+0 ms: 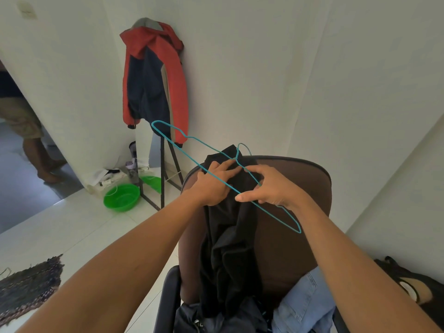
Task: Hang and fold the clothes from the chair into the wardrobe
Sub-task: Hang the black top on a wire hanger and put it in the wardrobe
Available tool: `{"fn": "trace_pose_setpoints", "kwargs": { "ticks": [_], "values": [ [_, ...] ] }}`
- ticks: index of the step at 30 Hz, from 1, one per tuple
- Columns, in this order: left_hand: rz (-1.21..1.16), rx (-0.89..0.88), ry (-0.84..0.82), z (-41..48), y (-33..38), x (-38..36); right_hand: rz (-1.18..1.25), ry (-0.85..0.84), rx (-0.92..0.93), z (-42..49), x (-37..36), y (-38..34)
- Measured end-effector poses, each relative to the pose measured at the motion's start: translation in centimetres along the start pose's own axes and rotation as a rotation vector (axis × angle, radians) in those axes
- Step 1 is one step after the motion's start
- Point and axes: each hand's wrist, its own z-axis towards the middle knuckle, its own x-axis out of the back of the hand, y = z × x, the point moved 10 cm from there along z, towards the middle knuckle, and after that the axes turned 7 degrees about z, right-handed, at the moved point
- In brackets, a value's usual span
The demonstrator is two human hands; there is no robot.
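A black garment (230, 248) hangs over the back of a brown chair (288, 212). A teal wire hanger (182, 138) lies slantwise above it, its hook near the chair's top edge. My left hand (211, 183) grips the top of the black garment, under the hanger's wire. My right hand (271, 186) pinches the hanger's wire just below the hook. On the chair's seat lie light blue jeans (305, 306) and a dark garment (216, 318).
A red and navy jacket (153, 78) hangs on a black stand (163, 179) in the corner. Two green basins (121, 197) and small items sit on the white floor. A person's legs (36, 150) stand in the doorway at left. A dark mat (28, 284) lies lower left, a black bag (413, 282) lower right.
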Motion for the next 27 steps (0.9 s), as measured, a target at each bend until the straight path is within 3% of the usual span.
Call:
{"fn": "trace_pose_setpoints", "kwargs": {
  "ticks": [4, 8, 18, 23, 27],
  "values": [
    [-0.095, -0.021, 0.175, -0.8, -0.7, 1.1, -0.069, 0.066, 0.047, -0.1, 0.8, -0.4],
    [-0.084, 0.096, 0.364, -1.5, -3.0, 2.9, -0.165, 0.188, 0.157, -1.3, 3.4, -1.9],
    [-0.747, 0.104, 0.288, -0.5, -2.0, 3.0, -0.238, 0.3, 0.254, -3.1, 8.8, -2.3],
    [-0.624, 0.018, 0.052, 0.9, 0.3, 2.1, -0.223, 0.328, 0.295, -3.9, 9.5, -2.4],
    [-0.721, 0.095, 0.075, 1.2, -0.3, 2.2, -0.218, 0.35, 0.317, -4.8, 10.4, -2.8]
  ]
}}
